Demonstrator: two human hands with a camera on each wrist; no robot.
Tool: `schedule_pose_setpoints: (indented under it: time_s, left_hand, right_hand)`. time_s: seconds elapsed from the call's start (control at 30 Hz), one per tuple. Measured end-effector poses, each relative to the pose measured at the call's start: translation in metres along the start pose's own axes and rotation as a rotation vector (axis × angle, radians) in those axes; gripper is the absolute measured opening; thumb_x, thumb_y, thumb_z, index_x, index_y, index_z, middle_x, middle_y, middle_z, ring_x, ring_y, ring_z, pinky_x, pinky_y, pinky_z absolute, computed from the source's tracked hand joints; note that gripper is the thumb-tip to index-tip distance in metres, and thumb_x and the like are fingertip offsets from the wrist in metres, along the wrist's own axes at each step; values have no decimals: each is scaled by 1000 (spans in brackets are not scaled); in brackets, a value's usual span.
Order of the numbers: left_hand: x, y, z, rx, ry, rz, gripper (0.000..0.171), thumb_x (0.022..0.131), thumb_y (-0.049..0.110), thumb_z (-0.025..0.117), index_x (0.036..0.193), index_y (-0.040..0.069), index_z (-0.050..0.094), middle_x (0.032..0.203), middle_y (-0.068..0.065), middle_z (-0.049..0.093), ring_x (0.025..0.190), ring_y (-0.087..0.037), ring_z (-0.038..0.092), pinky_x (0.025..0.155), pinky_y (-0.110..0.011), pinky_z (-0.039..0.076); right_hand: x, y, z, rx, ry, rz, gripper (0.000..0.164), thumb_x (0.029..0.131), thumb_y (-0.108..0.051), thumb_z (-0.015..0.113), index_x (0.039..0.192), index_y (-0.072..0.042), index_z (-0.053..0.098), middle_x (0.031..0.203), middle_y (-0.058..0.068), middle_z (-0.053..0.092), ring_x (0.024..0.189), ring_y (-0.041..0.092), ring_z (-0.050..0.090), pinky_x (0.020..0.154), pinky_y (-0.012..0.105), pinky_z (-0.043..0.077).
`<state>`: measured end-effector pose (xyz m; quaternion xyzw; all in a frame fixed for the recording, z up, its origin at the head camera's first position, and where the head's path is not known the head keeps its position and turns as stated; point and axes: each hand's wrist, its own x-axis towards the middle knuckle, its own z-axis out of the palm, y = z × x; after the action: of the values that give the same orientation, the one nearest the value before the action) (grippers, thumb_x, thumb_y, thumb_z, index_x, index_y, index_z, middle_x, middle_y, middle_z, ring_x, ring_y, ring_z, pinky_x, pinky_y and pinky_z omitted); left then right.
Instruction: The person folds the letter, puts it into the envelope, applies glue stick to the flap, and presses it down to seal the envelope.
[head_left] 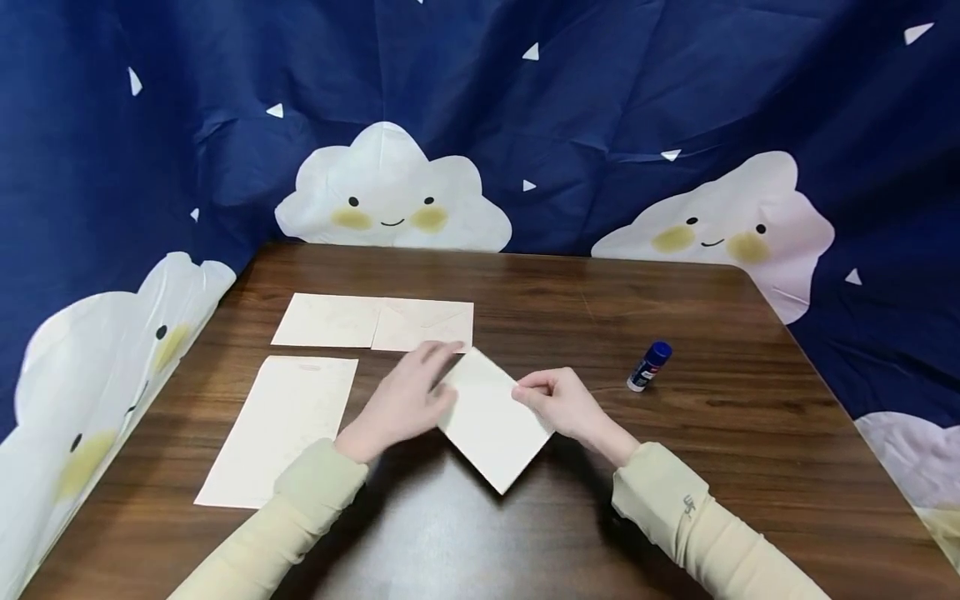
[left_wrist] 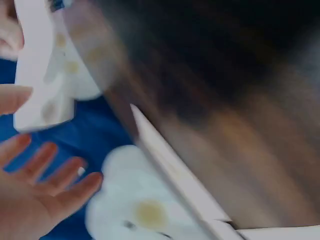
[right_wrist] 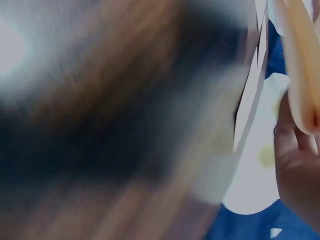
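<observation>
A piece of folded white paper (head_left: 495,421) is held up over the table, tilted with one corner toward me. My right hand (head_left: 566,406) pinches its right edge between thumb and fingers. In the right wrist view the paper (right_wrist: 301,65) bulges in a rounded bend above the right hand (right_wrist: 300,175). At its left side is my left hand (head_left: 408,396), thumb right at the edge. The left wrist view shows the left hand (left_wrist: 50,195) with fingers spread and straight, the thumb overlapping the paper (left_wrist: 42,65).
Two white envelope-like papers (head_left: 327,320) lie side by side at the back left of the brown table (head_left: 525,287). A larger white sheet (head_left: 277,425) lies left of my left hand. A blue-capped glue stick (head_left: 649,367) stands to the right. Behind hangs a blue cloud-patterned curtain (head_left: 570,100).
</observation>
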<state>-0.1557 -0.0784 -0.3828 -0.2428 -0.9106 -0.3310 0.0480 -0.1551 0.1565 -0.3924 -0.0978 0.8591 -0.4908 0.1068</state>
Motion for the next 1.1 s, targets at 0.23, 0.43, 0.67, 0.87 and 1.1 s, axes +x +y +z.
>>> schedule_pose_setpoints:
  time_s: [0.23,0.43,0.67,0.87,1.1]
  left_hand:
    - [18,40,5,375,-232,194,20,89,36,63,80,19,70,72,6,63,67,-12,57,56,-32,47]
    - [28,34,-3,117,-432,78,23,86,34,65,70,19,68,63,11,55,56,-3,40,49,-18,33]
    - [23,14,-7,-96,-405,98,15,87,26,67,76,16,72,68,8,64,59,0,44,55,-15,37]
    - [10,-1,-11,-274,-367,-16,12,86,24,68,78,17,73,58,10,54,53,-2,35,52,-17,32]
    - [6,-4,-12,-288,-331,-51,12,85,28,69,76,22,74,62,11,62,56,-2,38,56,-16,35]
  right_hand:
    - [1,-17,3,-269,-210,-262,15,89,-17,64,83,-7,73,66,-2,64,58,-2,43,53,15,36]
    - [1,-22,-2,-270,-312,-273,14,90,-17,63,88,-9,74,61,-10,52,53,-1,36,50,15,30]
    - [1,-23,-12,-151,-353,-192,18,90,-24,65,91,-8,75,68,-3,64,57,2,44,52,16,37]
    - [-2,-15,-18,-99,-343,-172,20,90,-23,64,93,-6,74,76,6,71,61,4,52,55,19,45]
    - [-2,-13,-17,-102,-331,-183,19,89,-25,65,92,-9,75,74,3,71,59,3,51,54,19,43]
